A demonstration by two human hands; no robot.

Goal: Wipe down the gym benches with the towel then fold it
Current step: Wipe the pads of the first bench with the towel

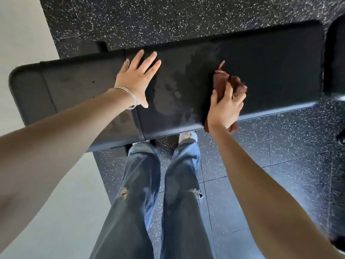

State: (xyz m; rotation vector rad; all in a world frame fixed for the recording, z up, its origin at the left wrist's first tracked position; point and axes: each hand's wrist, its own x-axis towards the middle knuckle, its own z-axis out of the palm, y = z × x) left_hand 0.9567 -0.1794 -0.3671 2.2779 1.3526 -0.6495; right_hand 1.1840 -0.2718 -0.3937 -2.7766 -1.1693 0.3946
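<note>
Far left, a pale surface met the speckled rubber floor (168, 19). 1 black padded bench (74, 85) ran across in front of the person, who stood close against its near edge in torn blue jeans (141, 184). Left hand (137, 79): fingers straight and fanned, holding nothing, palm down over the pad near its seam; could not tell whether it pressed or only hovered. 2 or 3 thin silver bangles (131, 99) on that wrist. Centre of the pad: a damp, blotchy patch (179, 90), not yet dried off. Right hand (225, 107): fingers curled tight round a brown towel (221, 81), bunched into a wad above the pad's near edge, 1 corner sticking up, a tail hanging below the wrist. Far right, a second dark pad (336, 57), partly out of sight. Risks, as judged: a wad that small would touch little vinyl per pass and likely leave streaks or skip the wet blotches; the loose tail could slip free or drag on the floor and pick up grit; a flat palm leaning on damp vinyl might slide.
</note>
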